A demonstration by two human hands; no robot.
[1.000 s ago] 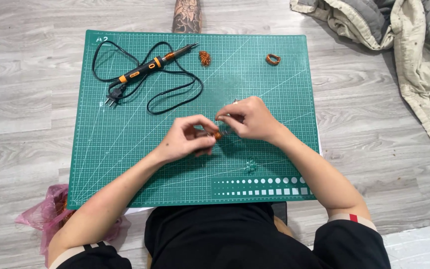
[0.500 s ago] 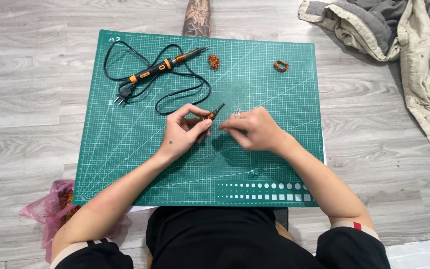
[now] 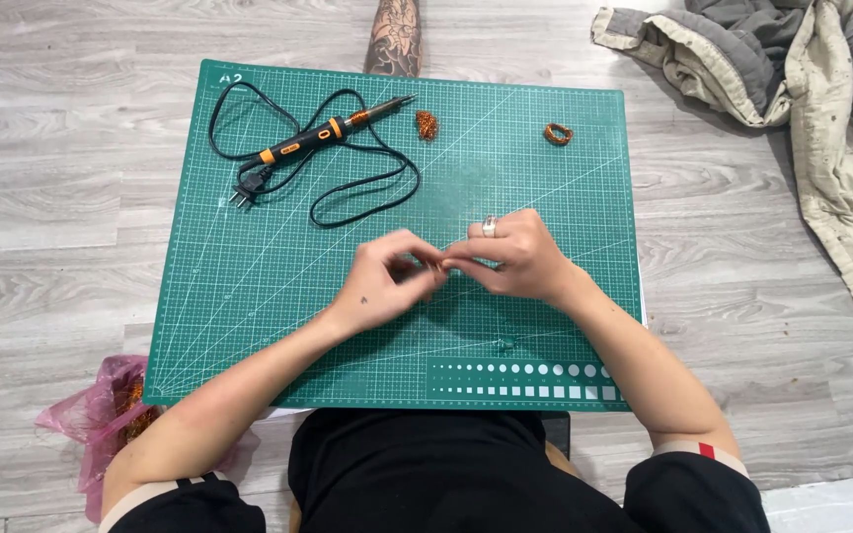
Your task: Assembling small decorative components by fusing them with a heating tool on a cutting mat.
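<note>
Over green mat (image 3: 249, 326), hands (image 3: 446, 265) now pinched together, small tool seemingly hidden

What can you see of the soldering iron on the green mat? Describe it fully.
The soldering iron lies flat near the mat's far left corner, with its thin metal tip pointing right. Its handle looks like black plastic with orange bands. A black cord loops around it and ends in a two-pin plug, which lies loose on the mat. Neither hand touches it.
</note>
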